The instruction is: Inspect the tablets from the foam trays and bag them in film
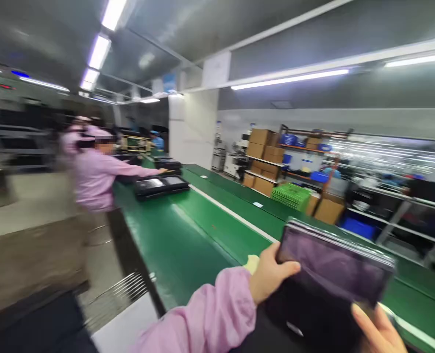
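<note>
Glossy dark flat panels point(335, 269), seemingly several in a stack, stand tilted at the lower right in front of me; their front face is mirror-like and layered edges show along the top. My left hand point(270, 274) grips their left edge, thumb across the front face. On the lower right side, my right hand point(379, 331) closes on the same stack, partly cut off by the frame. Below the glossy face is a black area with a small white mark point(294, 328); I cannot tell whether it belongs to the panels. A pale yellow piece point(252, 264) shows behind my left wrist.
A long green work line point(202, 230) runs away from me, with a white strip along it. Black trays point(162, 186) stand farther up, where a co-worker in pink point(95, 176) reaches across. Shelves with cardboard boxes point(263, 149) and green crates point(291, 196) stand at right.
</note>
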Available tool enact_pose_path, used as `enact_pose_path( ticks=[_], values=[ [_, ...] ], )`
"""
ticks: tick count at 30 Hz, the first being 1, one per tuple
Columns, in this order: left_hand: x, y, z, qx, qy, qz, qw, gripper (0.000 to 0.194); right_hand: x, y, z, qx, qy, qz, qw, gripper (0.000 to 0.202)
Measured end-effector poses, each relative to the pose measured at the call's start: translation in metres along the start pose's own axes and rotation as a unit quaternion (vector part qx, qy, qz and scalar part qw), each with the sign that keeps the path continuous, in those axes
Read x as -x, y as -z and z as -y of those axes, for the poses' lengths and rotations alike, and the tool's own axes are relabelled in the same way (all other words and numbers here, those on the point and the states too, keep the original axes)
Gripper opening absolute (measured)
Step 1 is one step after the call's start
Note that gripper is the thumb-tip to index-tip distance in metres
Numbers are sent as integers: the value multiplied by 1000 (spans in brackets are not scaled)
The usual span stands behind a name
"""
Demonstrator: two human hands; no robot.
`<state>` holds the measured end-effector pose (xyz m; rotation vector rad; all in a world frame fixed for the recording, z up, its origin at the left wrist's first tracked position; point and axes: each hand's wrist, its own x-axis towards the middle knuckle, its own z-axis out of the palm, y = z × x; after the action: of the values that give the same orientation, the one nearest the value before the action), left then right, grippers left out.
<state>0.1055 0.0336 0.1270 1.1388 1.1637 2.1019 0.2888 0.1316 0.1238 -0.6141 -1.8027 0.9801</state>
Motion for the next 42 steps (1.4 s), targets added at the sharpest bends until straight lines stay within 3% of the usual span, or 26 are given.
enact_pose_path(
  ticks=[4, 7, 9, 11, 14, 18, 22, 36, 42],
  values=[
    [4, 1, 9, 30, -14, 25, 999, 32, 9, 8, 0, -84, -32, -4, 996, 51],
    [10, 8, 12, 44, -85, 55, 994, 51, 8, 7, 8, -132, 2, 30, 991, 61],
    [15, 10, 10, 56, -115, 81, 988, 64, 11, 7, 13, -121, 3, 65, 991, 56],
    [20, 13, 9, 37, -108, 109, 987, 55, 15, 9, 14, -91, -33, 104, 990, 49],
    [25, 17, 11, -23, -124, 144, 982, 34, 21, 14, 14, -78, -74, 163, 981, 56],
    [29, 21, 13, -57, -195, 169, 964, 31, 24, 22, 25, -78, -38, 223, 971, 56],
    [35, 19, 9, -53, -201, 203, 957, 30, 29, 28, 38, -68, 10, 270, 960, 45],
    [42, 14, 1, -78, -227, 211, 947, 32, 30, 34, 29, -20, 46, 298, 953, 42],
    [48, 26, 5, -97, -252, 218, 938, 25, 37, 27, 34, -39, 81, 283, 955, 40]
  ],
)
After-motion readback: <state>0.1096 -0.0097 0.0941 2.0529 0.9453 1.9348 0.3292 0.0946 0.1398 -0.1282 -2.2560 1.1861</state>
